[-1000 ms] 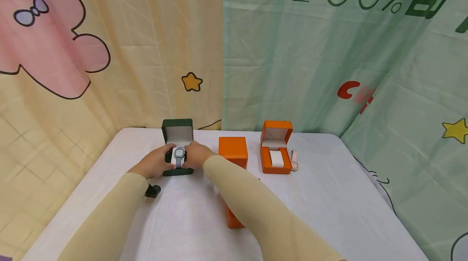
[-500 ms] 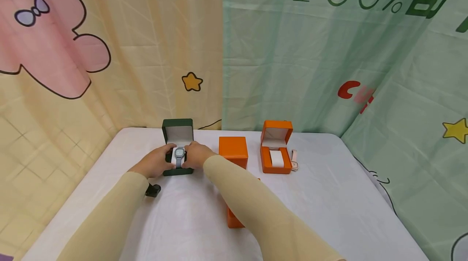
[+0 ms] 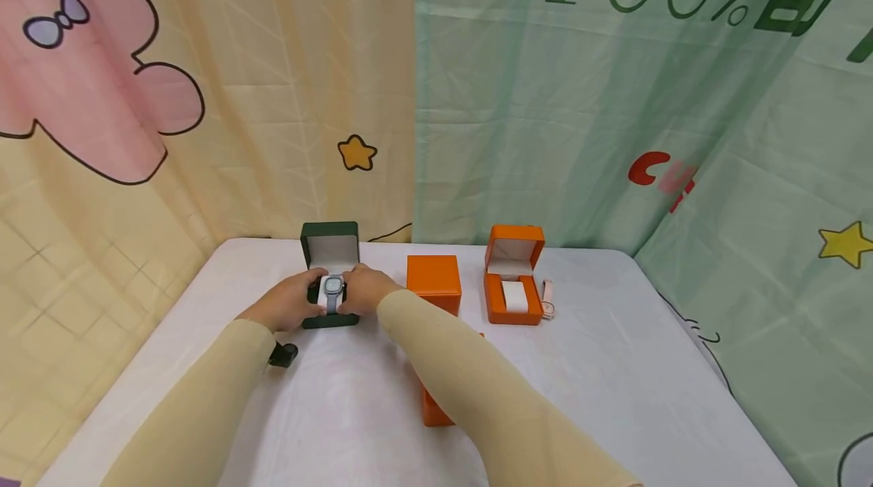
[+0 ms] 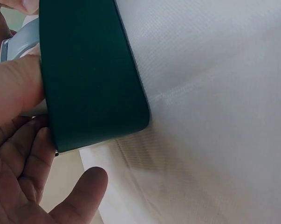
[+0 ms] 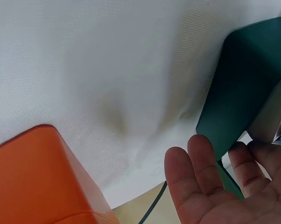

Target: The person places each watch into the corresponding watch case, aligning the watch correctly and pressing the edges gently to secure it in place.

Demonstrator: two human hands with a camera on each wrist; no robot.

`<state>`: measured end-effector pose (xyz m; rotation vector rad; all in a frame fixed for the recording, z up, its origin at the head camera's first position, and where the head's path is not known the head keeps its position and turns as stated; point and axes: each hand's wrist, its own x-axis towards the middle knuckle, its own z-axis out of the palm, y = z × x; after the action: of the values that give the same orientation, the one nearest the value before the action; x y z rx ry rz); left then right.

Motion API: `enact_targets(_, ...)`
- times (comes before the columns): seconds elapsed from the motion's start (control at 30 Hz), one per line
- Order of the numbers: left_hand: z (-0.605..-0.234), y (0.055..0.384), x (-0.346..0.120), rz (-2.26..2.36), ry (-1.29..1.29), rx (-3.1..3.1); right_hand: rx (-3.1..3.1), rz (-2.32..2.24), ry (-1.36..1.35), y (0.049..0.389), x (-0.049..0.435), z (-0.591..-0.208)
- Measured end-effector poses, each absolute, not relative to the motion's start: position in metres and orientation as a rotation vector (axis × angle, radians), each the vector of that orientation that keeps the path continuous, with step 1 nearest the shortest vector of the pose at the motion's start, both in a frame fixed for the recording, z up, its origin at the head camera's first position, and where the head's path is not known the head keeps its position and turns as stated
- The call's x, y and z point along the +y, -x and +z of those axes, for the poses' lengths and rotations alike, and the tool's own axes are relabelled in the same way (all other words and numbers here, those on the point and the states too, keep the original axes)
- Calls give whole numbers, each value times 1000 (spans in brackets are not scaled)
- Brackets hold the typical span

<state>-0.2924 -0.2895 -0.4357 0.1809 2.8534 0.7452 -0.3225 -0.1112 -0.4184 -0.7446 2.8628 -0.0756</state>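
Note:
A dark green watch box (image 3: 330, 323) stands with its lid raised at the left back of the table. Inside it, a grey-blue watch (image 3: 333, 286) is strapped round a white cushion (image 3: 323, 298). My left hand (image 3: 285, 302) pinches the cushion's left side, while my right hand (image 3: 368, 288) pinches its right side. In the left wrist view, the thumb lies by the watch strap (image 4: 28, 39), behind the green box wall (image 4: 89, 74). From the right wrist, two fingers extend beside the box (image 5: 247, 79); the others reach over its edge.
A closed orange box (image 3: 433, 275) stands right of the green one. Farther right, an open orange box (image 3: 496, 311) holds a white cushion (image 3: 514, 296), with a pink watch (image 3: 548, 301) beside it. Another orange box (image 3: 436, 413) is partly hidden by the right sleeve (image 3: 491, 381).

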Motion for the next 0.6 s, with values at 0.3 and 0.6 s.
enact_targets(0.3,-435,293,-288,732,-197,2856,2865,-116,699,319,-111,-416)
enact_targets(0.6,-430,292,-289,680,-218,2845,2857,-158,682,316,-111,-413)
